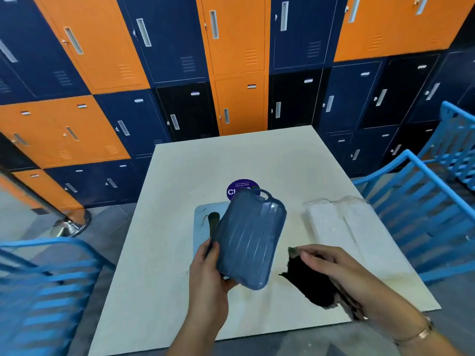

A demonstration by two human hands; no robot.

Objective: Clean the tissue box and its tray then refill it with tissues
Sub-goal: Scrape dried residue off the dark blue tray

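Note:
My left hand (208,273) grips the lower left edge of a blue ribbed suitcase-shaped tissue box (250,237), holding it tilted above the white table (180,176). Under the box lies its pale blue tray (203,222) with a dark oval slot and some dirt marks. My right hand (331,265) holds a black cloth (308,281) just right of the box, apart from it. A clear plastic pack of white tissues (334,222) lies on the table to the right.
A round purple sticker (239,187) sits on the table behind the box. Blue slatted chairs stand at the left (51,278) and right (424,214). Orange and navy lockers (231,73) line the wall behind; a steel post base (72,224) stands on the floor at left.

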